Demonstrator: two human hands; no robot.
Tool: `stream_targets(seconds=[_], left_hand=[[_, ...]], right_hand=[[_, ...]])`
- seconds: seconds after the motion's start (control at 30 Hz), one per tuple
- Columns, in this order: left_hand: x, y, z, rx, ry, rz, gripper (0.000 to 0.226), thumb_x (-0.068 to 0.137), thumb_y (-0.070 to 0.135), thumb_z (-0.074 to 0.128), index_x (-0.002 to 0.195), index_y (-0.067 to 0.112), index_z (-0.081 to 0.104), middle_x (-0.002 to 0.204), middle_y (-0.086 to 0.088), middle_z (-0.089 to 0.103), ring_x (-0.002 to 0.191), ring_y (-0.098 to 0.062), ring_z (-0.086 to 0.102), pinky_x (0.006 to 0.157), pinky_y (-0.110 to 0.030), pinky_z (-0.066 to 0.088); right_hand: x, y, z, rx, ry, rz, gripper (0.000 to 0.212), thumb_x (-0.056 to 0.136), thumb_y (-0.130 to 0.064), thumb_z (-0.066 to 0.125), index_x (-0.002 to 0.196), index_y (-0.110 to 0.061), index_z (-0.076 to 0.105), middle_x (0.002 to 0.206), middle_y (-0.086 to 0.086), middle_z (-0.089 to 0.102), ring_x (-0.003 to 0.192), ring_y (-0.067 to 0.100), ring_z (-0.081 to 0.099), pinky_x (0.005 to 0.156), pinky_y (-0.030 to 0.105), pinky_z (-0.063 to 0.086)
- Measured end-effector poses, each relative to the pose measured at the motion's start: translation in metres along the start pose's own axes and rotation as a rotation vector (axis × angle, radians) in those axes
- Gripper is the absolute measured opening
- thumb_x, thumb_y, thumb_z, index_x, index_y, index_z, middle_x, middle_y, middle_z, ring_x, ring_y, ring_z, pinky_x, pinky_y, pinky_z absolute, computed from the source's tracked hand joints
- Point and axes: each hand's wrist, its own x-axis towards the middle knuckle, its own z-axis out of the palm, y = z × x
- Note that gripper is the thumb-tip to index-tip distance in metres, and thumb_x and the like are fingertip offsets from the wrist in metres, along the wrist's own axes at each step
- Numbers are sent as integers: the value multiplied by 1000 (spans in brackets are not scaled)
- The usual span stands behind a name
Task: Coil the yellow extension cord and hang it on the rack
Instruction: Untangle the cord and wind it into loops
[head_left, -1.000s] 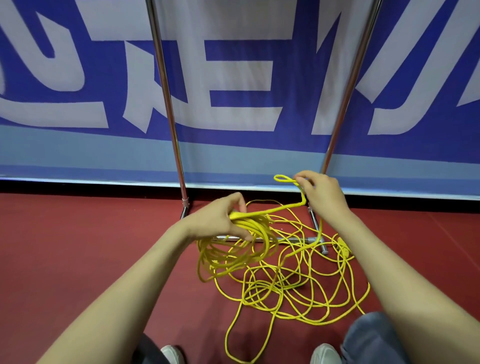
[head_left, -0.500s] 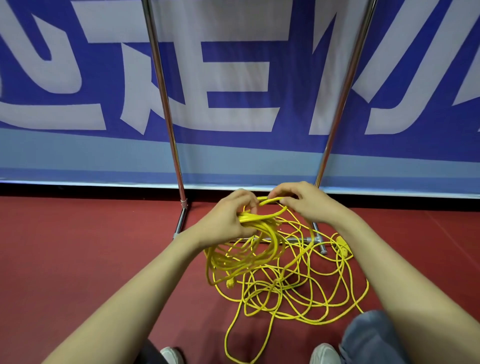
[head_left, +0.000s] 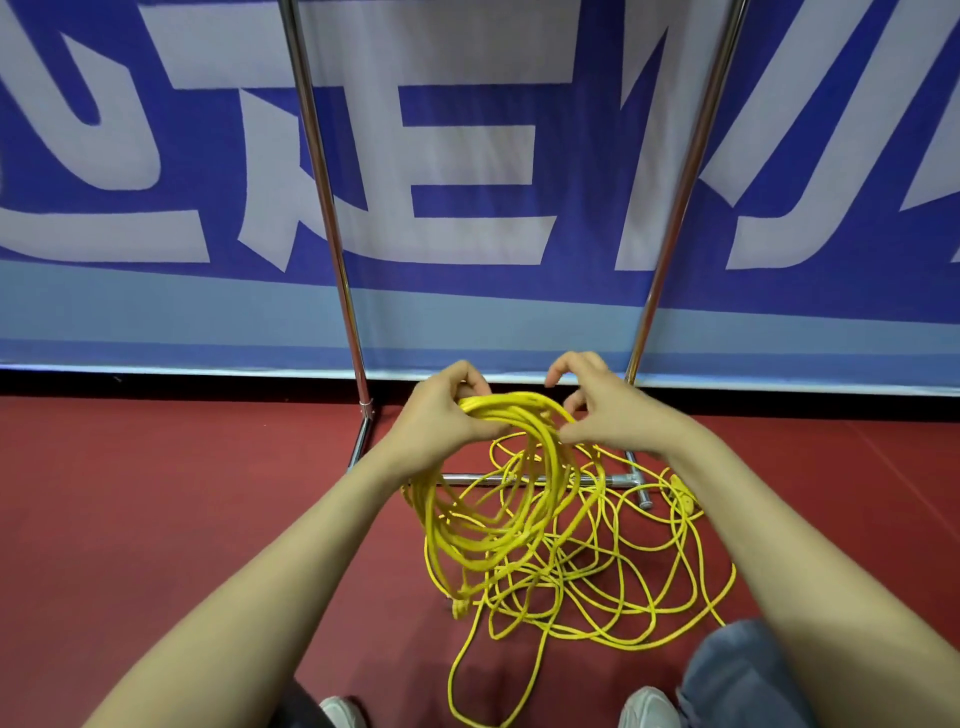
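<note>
The yellow extension cord (head_left: 613, 566) lies partly in a loose tangle on the red floor. Several of its loops hang as a coil (head_left: 498, 499) from my left hand (head_left: 441, 415), which is closed around the top of the bundle. My right hand (head_left: 608, 410) is just to the right of the coil's top, its fingers spread and curled; its thumb side touches the loops. One plug end (head_left: 460, 608) dangles at the coil's bottom. The metal rack (head_left: 322, 176) stands right behind, its two uprights rising out of view; its top bar is not visible.
The rack's foot bar (head_left: 613, 480) runs along the floor under the cord, with a left foot (head_left: 361, 441) angled toward me. A blue and white banner (head_left: 467, 156) covers the wall behind. My shoes (head_left: 647, 709) and a jeans knee (head_left: 737, 675) are at the bottom edge.
My right hand brought a length of cord from the right over to my left hand, laid it on the bundle as another loop and opened its fingers. The hanging coil has grown.
</note>
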Motion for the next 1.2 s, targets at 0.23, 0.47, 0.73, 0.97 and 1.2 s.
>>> stream_targets(seconds=[0.23,0.47,0.73,0.97,1.2], left_hand=[[7,0,-31,-304,29,-124,37,72,-1,81,87,17,52,52,1,54,35,-12,39,38,-19,32],[-1,0,-14,86,-187,13,63,68,8,86,114,16,43,110,6,64,53,-4,45,52,-18,39],[-3,4,5,200,-197,129,84,66,14,87,132,21,35,106,5,63,68,-2,54,70,-23,43],[1,7,7,109,-112,-3,74,65,14,87,123,24,42,79,6,68,56,-6,54,61,-23,45],[12,2,-7,-259,-13,-182,65,69,0,83,119,9,42,52,3,49,36,-14,35,39,-22,29]], right_hand=[[7,18,-4,382,263,79,15,93,-20,58,82,-17,49,63,1,59,44,8,49,49,24,40],[5,5,-20,130,371,-94,10,87,-25,65,80,-18,68,66,-10,59,63,5,52,62,18,40],[6,-26,9,39,216,-66,23,83,-40,68,74,-20,73,71,13,66,58,14,52,57,30,38],[7,-18,13,47,155,-16,28,84,-46,65,94,-19,64,68,-4,56,55,6,50,57,26,41],[-1,10,-8,340,68,-5,27,87,-10,66,106,-14,48,83,11,68,73,19,63,80,34,49]])
